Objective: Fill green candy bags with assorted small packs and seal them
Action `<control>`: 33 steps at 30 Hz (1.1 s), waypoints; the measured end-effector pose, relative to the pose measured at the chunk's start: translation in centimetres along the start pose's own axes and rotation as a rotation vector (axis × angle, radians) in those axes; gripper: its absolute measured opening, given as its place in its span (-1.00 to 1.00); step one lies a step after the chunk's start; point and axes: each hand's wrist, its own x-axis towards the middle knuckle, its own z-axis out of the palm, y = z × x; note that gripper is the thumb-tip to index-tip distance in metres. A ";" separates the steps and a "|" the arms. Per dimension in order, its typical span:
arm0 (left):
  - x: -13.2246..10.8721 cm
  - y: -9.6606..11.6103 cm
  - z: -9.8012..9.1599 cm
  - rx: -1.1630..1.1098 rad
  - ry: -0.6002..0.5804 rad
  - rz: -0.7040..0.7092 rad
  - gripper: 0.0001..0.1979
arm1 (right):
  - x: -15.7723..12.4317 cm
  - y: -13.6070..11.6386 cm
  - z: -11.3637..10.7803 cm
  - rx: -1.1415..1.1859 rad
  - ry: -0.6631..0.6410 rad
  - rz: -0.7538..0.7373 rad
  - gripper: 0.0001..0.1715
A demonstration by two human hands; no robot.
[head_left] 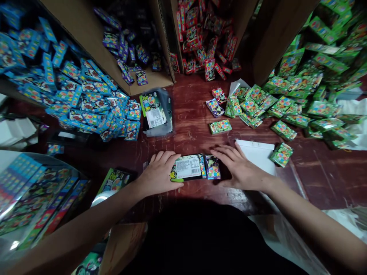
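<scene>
Low in the middle of the table, my left hand is closed around the left end of a flat black and green package with a white barcode label. From the package's right end sticks out a small purple candy box, with a sliver of a blue box beside it. My right hand grips the purple box at its right end, fingers at the far edge and thumb at the near edge. Just beyond lie a loose green box, another purple box and a red box.
Flat printed plastic sleeves lie stacked beyond my left hand. Blue boxes heap at the left, green boxes at the right. Cartons at the back hold purple boxes and red boxes. A clear bag of filled packs stands near left.
</scene>
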 end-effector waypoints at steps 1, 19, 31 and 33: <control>0.0 0.0 0.1 -0.007 -0.001 0.002 -0.09 | -0.1 0.2 -0.2 -0.008 -0.014 0.006 0.14; 1.2 0.1 0.2 -0.056 -0.013 0.042 -0.12 | 1.5 1.9 -0.1 0.020 -0.020 -0.102 -0.12; 1.8 0.7 0.8 -0.019 0.052 -0.021 -0.10 | 0.4 1.0 0.9 -0.034 0.219 0.160 -0.16; 1.9 0.7 0.8 -0.021 0.059 -0.014 -0.09 | 0.2 1.0 1.1 -0.022 0.218 0.157 -0.14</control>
